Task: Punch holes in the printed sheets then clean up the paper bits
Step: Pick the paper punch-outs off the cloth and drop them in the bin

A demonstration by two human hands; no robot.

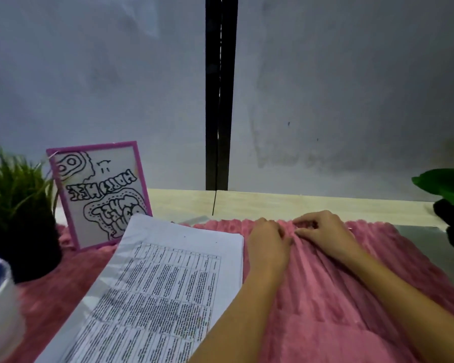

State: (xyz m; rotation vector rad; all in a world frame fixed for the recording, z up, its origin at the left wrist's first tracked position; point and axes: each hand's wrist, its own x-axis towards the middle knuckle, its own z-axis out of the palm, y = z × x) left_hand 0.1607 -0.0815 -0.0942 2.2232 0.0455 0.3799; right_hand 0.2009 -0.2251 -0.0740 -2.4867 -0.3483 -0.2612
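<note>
My right grip (323,231) pinched, seemingly on pink cloth (325,297) at its far edge, left grip (269,241) beside, closure unclear, open cloth nearer me

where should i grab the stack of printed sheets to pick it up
Take the stack of printed sheets by its long right edge near the far corner, coming from the right, beside the left hand. It lies flat on soft pink cloth, so fingers could likely slide under, thumb on top. The picture frame crowds its far left.
</note>
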